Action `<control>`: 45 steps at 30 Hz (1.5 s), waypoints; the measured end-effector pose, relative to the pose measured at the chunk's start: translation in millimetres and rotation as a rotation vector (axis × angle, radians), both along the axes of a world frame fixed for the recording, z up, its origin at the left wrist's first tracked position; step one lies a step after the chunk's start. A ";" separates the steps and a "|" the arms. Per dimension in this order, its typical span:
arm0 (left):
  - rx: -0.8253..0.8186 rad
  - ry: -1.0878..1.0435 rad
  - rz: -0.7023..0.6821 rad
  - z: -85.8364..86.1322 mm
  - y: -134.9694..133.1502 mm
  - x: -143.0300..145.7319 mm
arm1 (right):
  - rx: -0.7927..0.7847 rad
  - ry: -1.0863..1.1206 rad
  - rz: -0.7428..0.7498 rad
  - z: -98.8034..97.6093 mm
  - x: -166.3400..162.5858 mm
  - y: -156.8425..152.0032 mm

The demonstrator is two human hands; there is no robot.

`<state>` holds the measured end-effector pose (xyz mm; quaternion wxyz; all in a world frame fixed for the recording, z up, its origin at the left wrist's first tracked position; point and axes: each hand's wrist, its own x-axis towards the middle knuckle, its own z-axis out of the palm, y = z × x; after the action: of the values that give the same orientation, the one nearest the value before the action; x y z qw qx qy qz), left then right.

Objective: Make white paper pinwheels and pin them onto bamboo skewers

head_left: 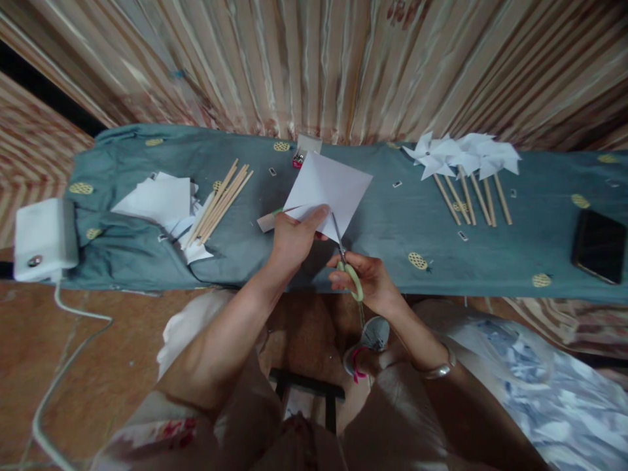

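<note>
Clock dirs. are taken from the white paper square (333, 176), which is held up over the bench (377, 255) near mid-view, one corner at approx. 12, w/ a crease running down from it. The L hand (293, 241) is at 7 o'clock, closed on the sheet's lower edge, thumb on top & fingertips showing below. The R hand (369, 276), at 5, is curled round the pale-green handles of the scissors (354, 282); their blades point to approx. 11 & reach over the sheet's lower part (can't tell how far apart they are). Just behind the sheet at 10–11 is a small red box (297, 160) w/ tiny metal bits in it, partly hidden. At 8, a brownish strip (265, 224) sticks out by the L hand. At 9 there's a bunch of wooden sticks (220, 208), partly on top of paper scraps (199, 252); further out, same dir., lies a loose pile of white paper (159, 198). A white box (46, 239) w/ a cable (73, 311) sits at the bench end, btwn 8 & 9. White pinwheels (464, 157) on sticks lie overlapping in a row near 3, well apart from the sheet. A dark phone (599, 245) is farther off, btwn 3 & 4. Striped curtain (318, 65) hangs at 12.
</note>
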<state>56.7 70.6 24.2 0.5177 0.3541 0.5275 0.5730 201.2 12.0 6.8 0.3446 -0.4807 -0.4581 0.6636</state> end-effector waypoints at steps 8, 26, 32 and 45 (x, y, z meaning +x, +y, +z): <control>-0.035 0.014 -0.011 1.1 -0.2 -0.5 | -0.048 0.016 -0.036 1.4 -2.7 0.8; -0.005 0.092 -0.047 -1.7 -3.4 -0.9 | -0.022 -0.006 -0.001 5.4 0.0 3.9; -0.026 0.124 -0.057 -0.6 -4.3 0.0 | -0.018 -0.023 -0.002 3.2 2.3 3.9; -0.007 0.107 -0.073 -0.8 -5.1 0.3 | -0.010 -0.020 -0.025 2.6 1.1 4.1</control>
<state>56.9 65.5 23.3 0.5106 0.4016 0.5431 0.5321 202.3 16.1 9.4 0.3461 -0.4946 -0.4521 0.6566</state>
